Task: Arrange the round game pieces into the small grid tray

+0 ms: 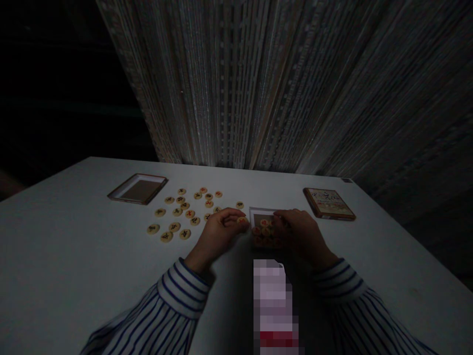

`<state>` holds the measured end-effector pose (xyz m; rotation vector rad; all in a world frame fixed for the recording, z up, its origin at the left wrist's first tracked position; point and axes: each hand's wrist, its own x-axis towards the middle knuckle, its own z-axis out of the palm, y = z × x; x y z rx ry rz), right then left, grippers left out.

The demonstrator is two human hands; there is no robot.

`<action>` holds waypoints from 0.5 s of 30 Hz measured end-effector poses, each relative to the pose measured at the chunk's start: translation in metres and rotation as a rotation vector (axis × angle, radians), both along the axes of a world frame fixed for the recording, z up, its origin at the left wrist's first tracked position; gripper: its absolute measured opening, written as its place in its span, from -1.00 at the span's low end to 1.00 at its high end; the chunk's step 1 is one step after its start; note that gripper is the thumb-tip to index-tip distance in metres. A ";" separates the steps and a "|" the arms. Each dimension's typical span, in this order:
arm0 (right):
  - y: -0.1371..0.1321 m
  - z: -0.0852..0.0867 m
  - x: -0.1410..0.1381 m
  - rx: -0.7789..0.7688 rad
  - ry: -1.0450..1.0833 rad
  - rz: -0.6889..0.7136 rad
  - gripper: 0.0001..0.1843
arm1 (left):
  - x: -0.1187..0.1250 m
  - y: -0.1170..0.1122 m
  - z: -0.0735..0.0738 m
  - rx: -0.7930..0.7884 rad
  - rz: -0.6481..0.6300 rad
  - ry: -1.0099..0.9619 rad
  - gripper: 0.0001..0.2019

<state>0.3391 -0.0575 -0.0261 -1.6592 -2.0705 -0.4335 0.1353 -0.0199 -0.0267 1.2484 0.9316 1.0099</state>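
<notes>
Shirt sleeves point(157, 318), one pair: pale ground, dark blue lengthwise stripes. Left cuff point(185, 288): broad band, stripes running crosswise. Right of left cuff: right cuff point(340, 282), matching band. Forward of left cuff: left hand point(218, 232), bare.

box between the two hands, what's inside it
Round pieces, several with red marks, lie in the box; bare floor shows toward the far side. The right hand covers the right part, so whatever lies there is hidden.
</notes>
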 end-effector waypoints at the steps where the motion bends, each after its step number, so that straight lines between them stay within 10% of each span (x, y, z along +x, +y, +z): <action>1: 0.000 0.000 0.000 -0.001 0.002 0.001 -0.74 | 0.000 0.000 -0.001 -0.005 -0.007 -0.013 -0.81; 15: -0.005 0.004 -0.011 -0.050 -0.014 0.114 -0.69 | 0.002 -0.003 0.005 -0.055 -0.046 0.018 -0.90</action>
